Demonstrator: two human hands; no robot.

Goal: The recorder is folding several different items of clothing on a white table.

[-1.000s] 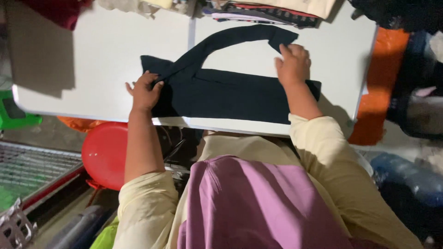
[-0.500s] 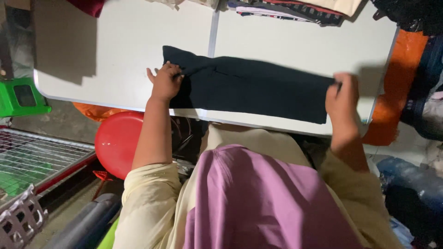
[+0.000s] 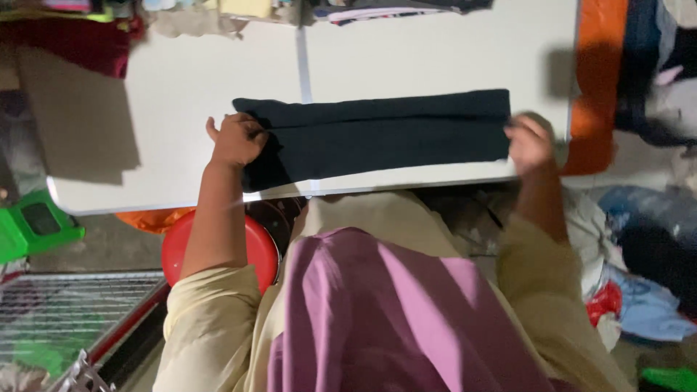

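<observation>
We are pinching the long black cloth (image 3: 377, 138) lying sideways, left hand (image 3: 236, 139) and right hand (image 3: 530, 144) at its ends.

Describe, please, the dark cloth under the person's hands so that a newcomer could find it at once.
Start at the white folding table that fills the upper half of the view. Along its near edge lies a long black fabric garment, folded into a flat band, with the left hand on one end and the right hand at the other. Unlike the coloured clothes heaped at the far edge, it lies flat alone.
</observation>
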